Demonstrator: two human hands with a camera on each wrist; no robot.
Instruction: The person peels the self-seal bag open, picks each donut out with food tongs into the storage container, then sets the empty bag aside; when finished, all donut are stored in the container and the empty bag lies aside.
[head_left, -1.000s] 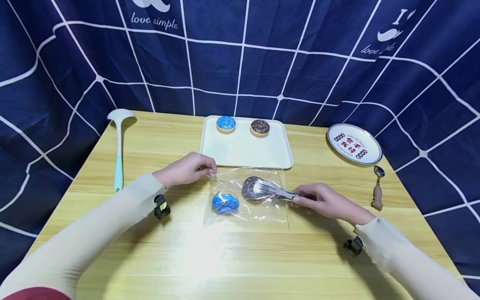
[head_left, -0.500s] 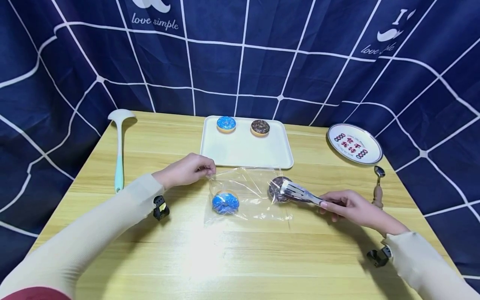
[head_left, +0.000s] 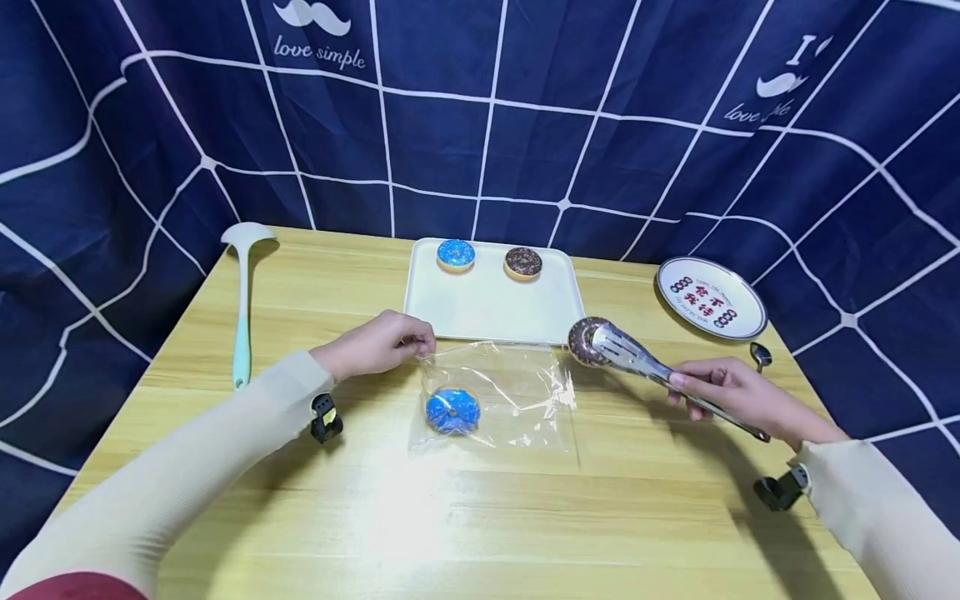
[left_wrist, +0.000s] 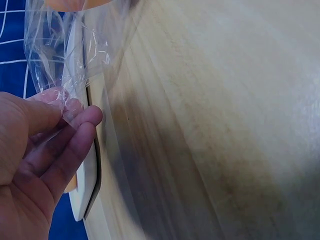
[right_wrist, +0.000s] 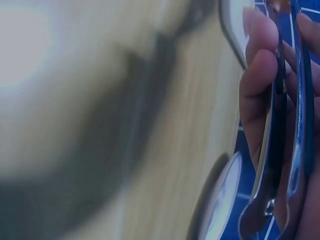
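Observation:
My left hand (head_left: 382, 343) pinches a corner of a clear plastic bag (head_left: 517, 392), and the left wrist view shows the film (left_wrist: 75, 55) between thumb and fingers. Inside the bag lies a donut with blue icing (head_left: 453, 410). My right hand (head_left: 738, 393) grips metal tongs (head_left: 637, 358) by their two arms. At their tips they hold a chocolate donut (head_left: 585, 340) with sprinkles, beside the bag's right edge and close to the tray's front right corner. In the right wrist view the tongs' arms (right_wrist: 300, 120) run along the fingers.
A white tray (head_left: 487, 312) at the back bears a blue-iced donut (head_left: 456, 255) and a chocolate donut (head_left: 522, 262). A ladle (head_left: 243, 300) lies at left. On the right are a round plate (head_left: 675, 312) and a spoon (head_left: 761, 355), partly hidden by my hand.
My right hand has moved right with the tongs, drawing the chocolate donut out of the bag and lifting it. My left hand keeps its pinch on the bag; the blue donut stays inside.

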